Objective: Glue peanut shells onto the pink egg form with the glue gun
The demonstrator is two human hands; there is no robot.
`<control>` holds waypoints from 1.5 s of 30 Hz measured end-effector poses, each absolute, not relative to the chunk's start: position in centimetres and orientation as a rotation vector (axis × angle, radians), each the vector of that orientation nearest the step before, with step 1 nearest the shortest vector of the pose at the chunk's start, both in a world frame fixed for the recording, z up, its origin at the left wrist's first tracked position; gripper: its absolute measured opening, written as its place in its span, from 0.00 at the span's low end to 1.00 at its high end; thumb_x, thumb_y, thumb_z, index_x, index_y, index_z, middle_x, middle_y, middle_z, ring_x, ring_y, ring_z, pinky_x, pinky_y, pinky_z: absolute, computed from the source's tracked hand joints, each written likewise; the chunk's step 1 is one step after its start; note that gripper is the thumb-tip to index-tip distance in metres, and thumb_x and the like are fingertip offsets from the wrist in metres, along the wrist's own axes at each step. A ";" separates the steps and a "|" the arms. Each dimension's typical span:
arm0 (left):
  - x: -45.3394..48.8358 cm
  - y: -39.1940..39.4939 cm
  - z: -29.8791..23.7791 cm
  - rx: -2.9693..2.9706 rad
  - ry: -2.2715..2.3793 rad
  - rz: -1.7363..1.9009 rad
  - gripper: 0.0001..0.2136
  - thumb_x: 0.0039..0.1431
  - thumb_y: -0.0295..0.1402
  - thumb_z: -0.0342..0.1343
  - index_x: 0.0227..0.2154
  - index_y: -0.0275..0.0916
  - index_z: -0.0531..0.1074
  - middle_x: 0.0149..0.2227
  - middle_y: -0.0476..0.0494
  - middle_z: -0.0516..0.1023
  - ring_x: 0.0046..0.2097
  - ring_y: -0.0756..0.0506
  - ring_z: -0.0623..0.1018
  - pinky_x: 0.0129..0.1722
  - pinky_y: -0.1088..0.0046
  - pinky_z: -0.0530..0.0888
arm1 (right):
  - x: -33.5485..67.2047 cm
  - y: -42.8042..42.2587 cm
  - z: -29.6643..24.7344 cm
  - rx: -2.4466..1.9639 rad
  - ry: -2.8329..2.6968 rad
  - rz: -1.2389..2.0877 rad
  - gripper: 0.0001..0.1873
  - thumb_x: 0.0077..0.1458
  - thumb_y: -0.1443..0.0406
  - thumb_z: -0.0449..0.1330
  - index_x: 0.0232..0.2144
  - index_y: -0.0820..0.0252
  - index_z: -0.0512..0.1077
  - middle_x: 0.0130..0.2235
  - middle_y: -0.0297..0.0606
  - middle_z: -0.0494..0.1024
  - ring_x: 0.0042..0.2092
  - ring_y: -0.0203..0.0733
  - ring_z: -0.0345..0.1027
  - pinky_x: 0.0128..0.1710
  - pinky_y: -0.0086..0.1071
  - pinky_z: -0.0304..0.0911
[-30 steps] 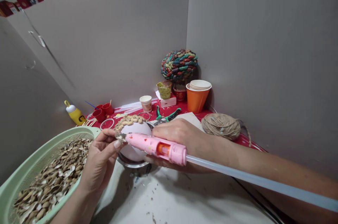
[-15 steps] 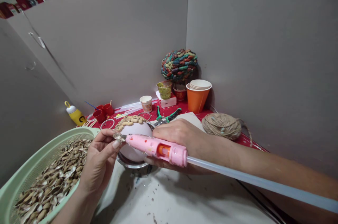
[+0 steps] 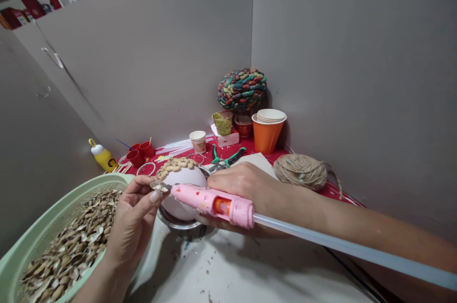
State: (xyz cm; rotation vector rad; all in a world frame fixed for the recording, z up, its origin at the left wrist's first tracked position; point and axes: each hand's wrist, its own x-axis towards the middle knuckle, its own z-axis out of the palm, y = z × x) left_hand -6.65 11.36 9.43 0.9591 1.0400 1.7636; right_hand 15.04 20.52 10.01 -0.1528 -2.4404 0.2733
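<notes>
Between thumb and fingertips my left hand (image 3: 137, 212) pinches a peanut shell (image 3: 159, 186). My right hand (image 3: 237, 180) is closed around a pink glue gun (image 3: 210, 204), its fingers mostly hidden behind the gun's body. The metal nozzle meets the shell at my left fingertips. A long clear glue stick (image 3: 321, 239) sticks out of the gun's back end. Behind the gun a white ball (image 3: 186, 177) sits in a metal bowl (image 3: 183, 230), and rows of peanut shells (image 3: 175, 165) cover its top.
A green basket (image 3: 76, 189) of peanut shells stands at the left. Behind the hands are green-handled pliers (image 3: 228, 158), red cups (image 3: 134, 156), an orange cup (image 3: 268, 135) and a multicoloured shell-covered ball (image 3: 243, 89). A twine ball (image 3: 300, 171) lies at the right.
Both hands hold nearly the same pose, with the nozzle still at the peanut shell. The whole view has shifted very slightly.
</notes>
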 end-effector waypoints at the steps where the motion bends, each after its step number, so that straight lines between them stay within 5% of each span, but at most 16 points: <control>1: -6.6 11.3 9.5 0.956 1.037 1.770 0.11 0.43 0.26 0.70 0.30 0.38 0.76 0.31 0.50 0.78 0.32 0.52 0.78 0.34 0.83 0.76 | 15.0 20.5 10.0 -0.143 -2.428 0.273 0.10 0.53 0.64 0.63 0.24 0.62 0.67 0.25 0.30 0.70 0.24 0.30 0.56 0.24 0.27 0.50; 12: -6.9 11.4 9.4 0.929 1.018 1.807 0.11 0.44 0.24 0.70 0.32 0.38 0.76 0.31 0.50 0.77 0.32 0.53 0.78 0.35 0.82 0.77 | 15.1 20.3 10.7 -0.213 -2.463 0.286 0.13 0.55 0.63 0.62 0.23 0.63 0.66 0.23 0.30 0.67 0.23 0.30 0.52 0.23 0.28 0.43; 45: -6.5 11.4 9.0 1.003 1.121 1.735 0.11 0.43 0.27 0.71 0.30 0.39 0.75 0.32 0.49 0.77 0.33 0.52 0.75 0.33 0.83 0.73 | 14.8 19.9 10.5 -0.252 -2.464 0.308 0.14 0.56 0.58 0.60 0.25 0.63 0.68 0.24 0.32 0.70 0.24 0.31 0.57 0.24 0.28 0.49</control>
